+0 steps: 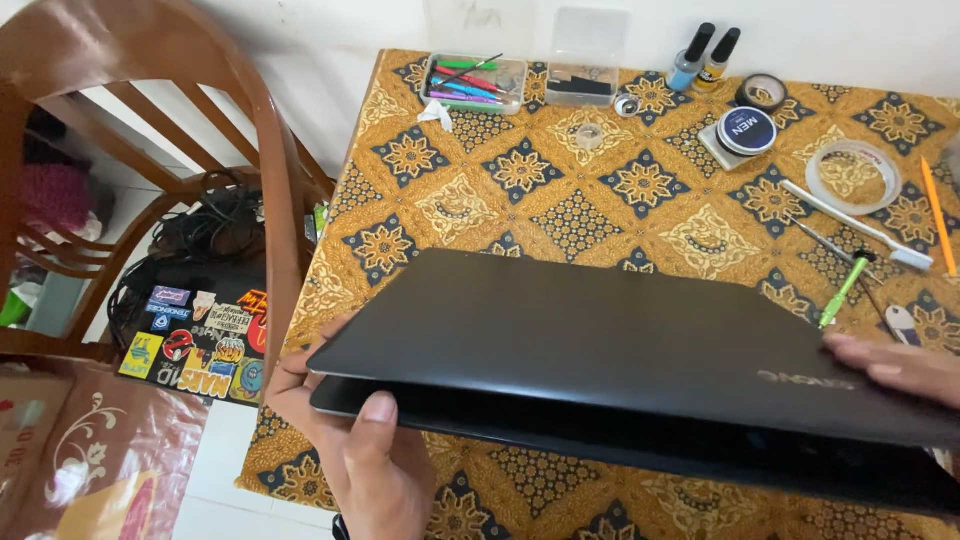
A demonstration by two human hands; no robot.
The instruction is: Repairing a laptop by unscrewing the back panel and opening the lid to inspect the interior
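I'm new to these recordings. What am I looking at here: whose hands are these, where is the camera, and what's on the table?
There is no machine: a person wears a camera on the head, looking down at their own bare hands. The left hand grips the near corner of a dark, nearly closed laptop; the right hand rests flat on its lid. The laptop lies on a table with a patterned cloth. Farther back are a tray of small tools, two small bottles, a round tin and a tape roll. A wooden chair stands at left.

Laptop (620,350) on table (560,215) front; tools tray (473,82) behind.
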